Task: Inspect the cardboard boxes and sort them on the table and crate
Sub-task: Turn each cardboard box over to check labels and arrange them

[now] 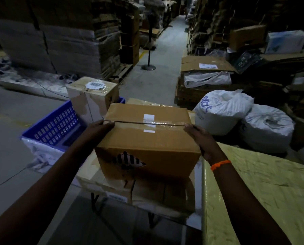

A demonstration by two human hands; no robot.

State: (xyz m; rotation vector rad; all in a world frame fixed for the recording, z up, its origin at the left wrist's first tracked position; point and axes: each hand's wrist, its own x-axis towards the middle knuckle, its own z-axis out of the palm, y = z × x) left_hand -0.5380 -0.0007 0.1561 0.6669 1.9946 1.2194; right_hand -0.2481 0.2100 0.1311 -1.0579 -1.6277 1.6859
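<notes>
Brown cardboard box (147,138), its top seam sealed with clear tape, sits between two flat palms. The left hand (101,129) presses its left side and the right hand (198,138) its right side, with the fingers of both straight, not curled. An orange thread (220,164) circles the right wrist. Beneath the held box lies a flatter carton (147,191). Beyond the left hand, a blue plastic crate (52,128) holds an upright taped box (93,96). Just outside the right hand is a yellow-green covered table (262,191), with white sacks (223,110) past it.
</notes>
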